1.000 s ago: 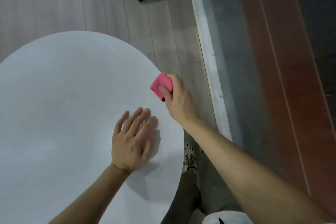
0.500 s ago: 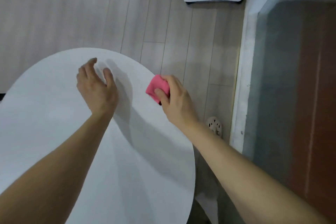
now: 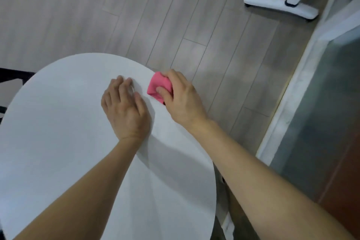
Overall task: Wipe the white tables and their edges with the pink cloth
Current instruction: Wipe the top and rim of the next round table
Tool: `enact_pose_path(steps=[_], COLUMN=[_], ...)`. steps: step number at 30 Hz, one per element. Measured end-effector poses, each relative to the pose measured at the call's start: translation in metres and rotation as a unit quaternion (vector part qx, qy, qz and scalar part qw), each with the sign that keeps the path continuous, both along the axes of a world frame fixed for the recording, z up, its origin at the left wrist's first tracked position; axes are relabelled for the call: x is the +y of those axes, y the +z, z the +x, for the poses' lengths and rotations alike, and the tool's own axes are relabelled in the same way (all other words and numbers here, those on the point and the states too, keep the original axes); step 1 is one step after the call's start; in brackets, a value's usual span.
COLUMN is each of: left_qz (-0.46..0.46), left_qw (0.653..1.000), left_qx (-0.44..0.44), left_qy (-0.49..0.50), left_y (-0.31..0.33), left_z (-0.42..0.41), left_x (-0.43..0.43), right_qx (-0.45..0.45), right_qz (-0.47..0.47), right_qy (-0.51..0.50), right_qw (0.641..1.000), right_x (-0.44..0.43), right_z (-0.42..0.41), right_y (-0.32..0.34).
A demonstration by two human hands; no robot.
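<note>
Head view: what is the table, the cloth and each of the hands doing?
Cloth: bunched up, pressed on the table's rim.
Right hand: grips the cloth.
Left hand: rests flat on the tabletop, holds nothing.
Table: stands level, both hands on it.
Stand foot: rests on the floor.

I see the table filling the lower left of my view, with the floor beyond it and to its right. The left hand lies flat on the tabletop, near the far right rim. Just to its right, the right hand sits at the rim and grips the cloth, which lies on the table's edge between the two hands. Well apart, at the far right, a stand's foot rests on the floor beside a sill that runs along the right side.
</note>
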State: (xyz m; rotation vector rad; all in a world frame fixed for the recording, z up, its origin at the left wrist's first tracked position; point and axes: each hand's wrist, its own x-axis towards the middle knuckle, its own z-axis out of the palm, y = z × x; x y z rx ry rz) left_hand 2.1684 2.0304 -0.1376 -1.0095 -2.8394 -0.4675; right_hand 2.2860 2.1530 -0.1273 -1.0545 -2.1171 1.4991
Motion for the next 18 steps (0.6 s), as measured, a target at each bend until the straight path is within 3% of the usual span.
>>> enact_pose_path(steps=[5,8,12,14,18], left_qz=[-0.01,-0.023,-0.032,-0.025,-0.027], left_qw=[1.0,1.0,0.999,1.0,0.999], left_qx=[0.01,0.004,0.002,-0.003,-0.015], left_qy=[-0.005,0.001,0.007,0.008,0.02], left_y=[0.004,0.005,0.005,0.004,0.007], left_z=[0.004,0.004,0.004,0.004,0.007], left_x=[0.002,0.002,0.002,0.002,0.001], right_qx=[-0.034,-0.05,-0.037,-0.038,-0.06], right_qz=[-0.04,-0.007,0.024,0.022,0.006], right_qy=[-0.013,0.016,0.144,0.17,0.114], right_qw=[0.999,0.999,0.989,0.984,0.992], right_x=[-0.029,0.008,0.051,0.051,0.039], right_z=[0.087,0.013,-0.125,-0.132,-0.049], right_y=[0.012,0.009,0.008,0.006,0.009])
